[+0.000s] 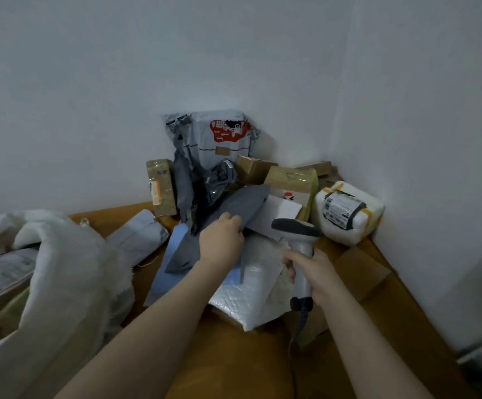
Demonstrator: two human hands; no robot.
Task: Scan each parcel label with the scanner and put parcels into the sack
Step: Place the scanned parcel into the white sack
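Pinched by the left hand (221, 240), a dark grey mailer (242, 203) is held over the bubble mailer (245, 295); the scanner (298, 230) is gripped by its handle in the right hand (319, 276), sack (67, 272) slumped open at left.

Pretty dim overall, flat bluish-grey cast, no obvious light source anywhere. The white wall (234, 53) comes out murky grey, with a soft shadow on it around 12 to 1 o'clock. The dark grey mailer (234, 208) is basically a detail-free blob. Slight sheen on the taped box (291, 175). The scanner (296, 226) has soft edges. Wide-angle bend tilts the wall corner at 1 o'clock. The sack (61, 269) at 9 o'clock is smeary and out of focus, and the label print is unreadable.
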